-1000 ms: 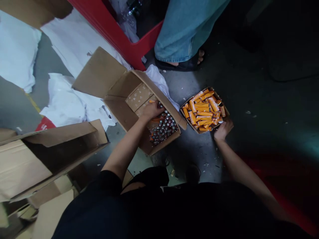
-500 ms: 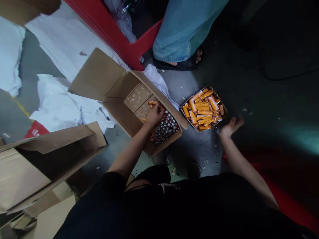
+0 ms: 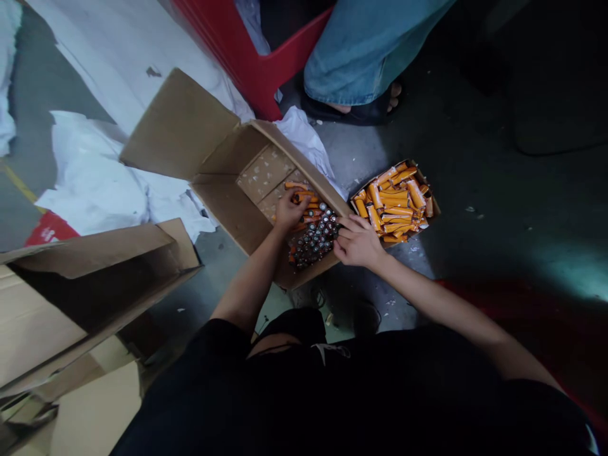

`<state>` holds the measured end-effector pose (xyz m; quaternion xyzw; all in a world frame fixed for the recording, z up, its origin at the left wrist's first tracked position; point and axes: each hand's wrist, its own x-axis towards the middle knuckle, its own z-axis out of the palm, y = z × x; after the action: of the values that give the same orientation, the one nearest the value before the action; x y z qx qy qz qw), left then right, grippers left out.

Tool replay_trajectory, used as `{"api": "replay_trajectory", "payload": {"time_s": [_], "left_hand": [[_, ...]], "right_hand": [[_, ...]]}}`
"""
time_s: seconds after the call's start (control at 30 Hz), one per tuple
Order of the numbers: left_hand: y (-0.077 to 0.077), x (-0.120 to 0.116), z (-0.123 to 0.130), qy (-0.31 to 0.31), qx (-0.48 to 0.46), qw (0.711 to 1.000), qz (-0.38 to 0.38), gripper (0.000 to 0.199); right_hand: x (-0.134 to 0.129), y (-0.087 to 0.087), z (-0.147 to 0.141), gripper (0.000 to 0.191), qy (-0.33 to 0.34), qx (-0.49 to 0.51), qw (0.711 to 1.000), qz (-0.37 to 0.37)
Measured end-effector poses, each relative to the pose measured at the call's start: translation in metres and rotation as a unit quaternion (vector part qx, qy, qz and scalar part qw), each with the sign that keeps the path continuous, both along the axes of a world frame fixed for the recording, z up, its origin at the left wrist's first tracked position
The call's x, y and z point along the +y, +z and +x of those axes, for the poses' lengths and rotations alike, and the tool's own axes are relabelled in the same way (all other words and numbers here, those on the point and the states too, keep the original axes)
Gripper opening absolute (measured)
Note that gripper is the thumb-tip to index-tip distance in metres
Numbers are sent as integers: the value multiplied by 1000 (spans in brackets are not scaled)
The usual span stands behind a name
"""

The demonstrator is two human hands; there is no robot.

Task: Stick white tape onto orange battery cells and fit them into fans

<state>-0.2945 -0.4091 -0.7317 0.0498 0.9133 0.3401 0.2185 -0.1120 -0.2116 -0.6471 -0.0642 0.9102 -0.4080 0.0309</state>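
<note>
My left hand (image 3: 287, 213) is inside the open cardboard box (image 3: 221, 218), its thumb and fingers closed on an orange cylinder (image 3: 304, 197) near the top of a pile. More cylinders stand packed below it, showing round silvery ends (image 3: 319, 233). My right hand (image 3: 358, 242) lies at the box's right rim, fingers bent but apart, fingertips close to the silvery ends; nothing shows in it. Just beyond that hand sits a smaller carton (image 3: 434, 206) heaped with orange cylinders (image 3: 396, 202), some with whitish patches.
Another person's leg in jeans (image 3: 365, 57) and a sandalled foot stand behind the cartons, beside a red stool (image 3: 270, 69). White sheeting (image 3: 95, 177) covers floor at left. Another open cardboard box (image 3: 118, 259) is at lower left.
My right hand has moved left, from beside the smaller carton to the larger box's rim. My left hand stays among the orange cylinders, more of which now show. The view has shifted slightly.
</note>
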Motion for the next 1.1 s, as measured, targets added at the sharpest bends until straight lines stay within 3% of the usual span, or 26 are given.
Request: {"api": "replay_trajectory", "payload": {"time_s": [0.1, 0.17, 0.27, 0.37, 0.47, 0.53, 0.57, 0.63, 0.7, 0.73, 0.83, 0.9, 0.97, 1.03, 1.1], "left_hand": [[6, -7, -23, 154, 43, 986, 49, 30], [15, -7, -38, 218, 64, 969, 98, 31], [42, 0, -46, 213, 65, 957, 188, 40], [84, 9, -37, 208, 48, 931, 297, 52], [132, 22, -21, 199, 20, 907, 370, 50], [159, 39, -5, 168, -6, 900, 403, 44], [170, 51, 5, 150, -22, 894, 421, 43], [184, 81, 31, 117, -51, 882, 453, 45], [187, 118, 61, 89, -74, 871, 477, 48], [186, 136, 76, 79, -83, 865, 489, 48], [177, 188, 117, 30, -91, 852, 514, 44], [168, 212, 138, -31, -57, 861, 504, 43], [156, 225, 152, -101, 7, 870, 483, 43], [141, 226, 157, -183, 79, 864, 462, 46], [122, 219, 155, -301, 121, 855, 404, 47]], "right_hand": [[1, -2, 0, 28, 0, 10, 1000, 22], [-2, -3, -5, 27, -12, 10, 1000, 25], [-7, -7, -11, 26, -25, 19, 999, 29], [-6, -9, -15, 27, -13, 24, 1000, 3], [-5, -5, -13, 27, -5, 24, 990, -138], [-3, 4, -8, 39, -97, 16, 947, -307], [-2, 10, -4, 49, -169, 8, 900, -401], [2, 24, 6, 64, -284, -29, 769, -572], [10, 40, 20, 73, -297, -77, 648, -697], [15, 47, 26, 75, -287, -93, 606, -736], [31, 59, 44, 64, -356, -63, 538, -761], [44, 60, 53, 50, -456, -10, 526, -718], [59, 54, 62, 43, -548, 45, 532, -643], [76, 40, 70, 41, -603, 101, 563, -556], [91, 18, 75, 44, -614, 144, 622, -463]]}}
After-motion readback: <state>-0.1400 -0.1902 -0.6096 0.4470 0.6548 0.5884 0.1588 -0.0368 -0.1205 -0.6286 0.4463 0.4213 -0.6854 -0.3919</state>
